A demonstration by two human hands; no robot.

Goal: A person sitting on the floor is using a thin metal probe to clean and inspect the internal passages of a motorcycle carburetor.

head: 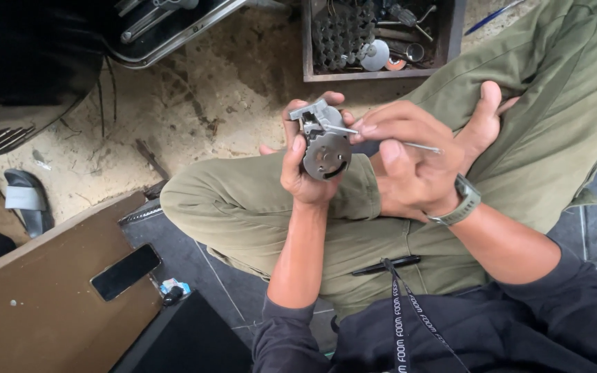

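Metal part, grey, round-bodied with a blocky bracket on top and a curved slot in its face, sits upright in my view above the lap. Left hand has its fingers wrapped closed around it from below. Right hand has fingers pinched shut on a thin metal pick, tip touching the part's upper edge. Wooden box on the floor beyond holds a dark perforated tray, a round disc and loose tools. Black phone lies on a brown board, lower left.
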